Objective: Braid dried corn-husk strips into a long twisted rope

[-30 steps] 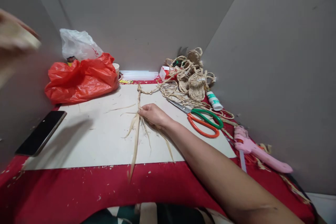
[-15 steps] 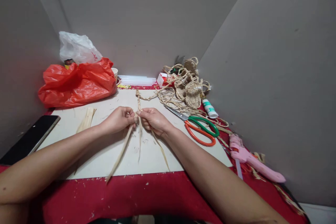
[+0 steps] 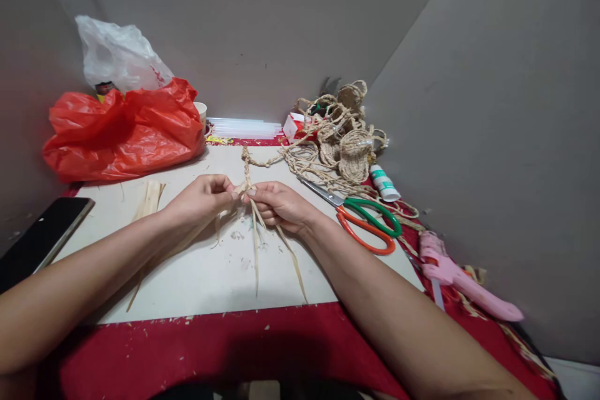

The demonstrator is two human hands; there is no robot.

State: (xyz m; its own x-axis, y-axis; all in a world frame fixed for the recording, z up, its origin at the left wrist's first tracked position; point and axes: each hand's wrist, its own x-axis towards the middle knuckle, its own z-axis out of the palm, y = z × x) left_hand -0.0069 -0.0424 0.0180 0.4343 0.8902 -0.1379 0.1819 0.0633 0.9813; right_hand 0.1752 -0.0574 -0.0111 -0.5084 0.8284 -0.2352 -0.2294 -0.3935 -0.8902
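Both hands meet at the near end of a braided straw cord [image 3: 247, 169] over a white board [image 3: 210, 290]. My left hand [image 3: 206, 199] pinches a pale flat strand that runs back under the wrist toward me. My right hand [image 3: 281, 205] is closed on the braid's lower end, thumb and forefinger pressed together. Loose straw strands [image 3: 255, 250] hang from beneath the right fingers onto the board. From a knot at its far end, the cord bends right toward a heap of coiled braid [image 3: 354, 153]. The exact crossing of the strands is partly hidden by the fingertips.
Scissors [image 3: 365, 219] with green and orange handles lie right of my right hand, a pink glue gun [image 3: 462, 278] beyond them. A red plastic bag [image 3: 126, 131], a phone [image 3: 44, 240] and flat straw strips [image 3: 149, 199] are left. Clear glue sticks [image 3: 246, 127] lie at the back.
My left hand has drawn outward a little, and its strand has swung from hanging down toward the left, under the wrist. My right hand keeps its pinch on the braid. The view has shifted slightly.
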